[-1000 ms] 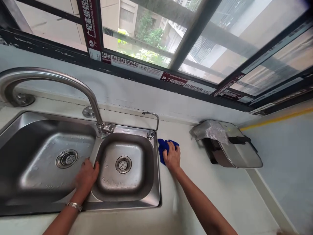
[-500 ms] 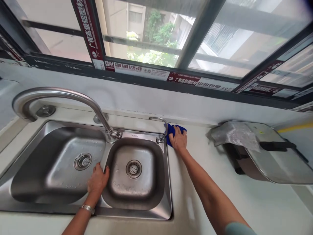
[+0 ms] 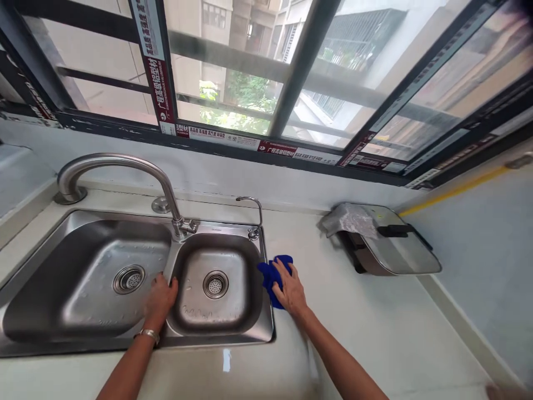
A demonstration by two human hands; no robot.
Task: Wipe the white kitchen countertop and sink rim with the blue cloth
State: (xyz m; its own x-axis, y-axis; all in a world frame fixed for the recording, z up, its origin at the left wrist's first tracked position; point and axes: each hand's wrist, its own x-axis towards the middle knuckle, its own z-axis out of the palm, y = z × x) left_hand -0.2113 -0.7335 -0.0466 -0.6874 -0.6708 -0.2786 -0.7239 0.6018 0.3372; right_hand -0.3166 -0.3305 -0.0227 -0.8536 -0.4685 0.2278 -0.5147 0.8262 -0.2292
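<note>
A steel double-bowl sink (image 3: 266,333) is set into the pale countertop. My left hand (image 3: 161,300), a metal bracelet at its wrist, grips the divider between the bowls, thumb on the right-bowl side and fingers over the left. My right hand (image 3: 291,289) presses a blue cloth (image 3: 275,276) onto the counter along the sink's right rim, its fingers spread over the bunched fabric. Behind the divider stands a large curved faucet (image 3: 169,194). A thin small spout (image 3: 259,210) rises at the sink's back right corner.
To the right on the countertop (image 3: 358,333) sits a dark pan (image 3: 370,261) with a glass lid and crumpled clear plastic on top. A window (image 3: 233,72) with dark frames spans the back wall. A yellow pipe (image 3: 458,191) runs along the right wall.
My right hand has slid the blue cloth toward me, from beside the small spout to midway along the sink's right rim. My left hand stays on the divider. The view has shifted right.
</note>
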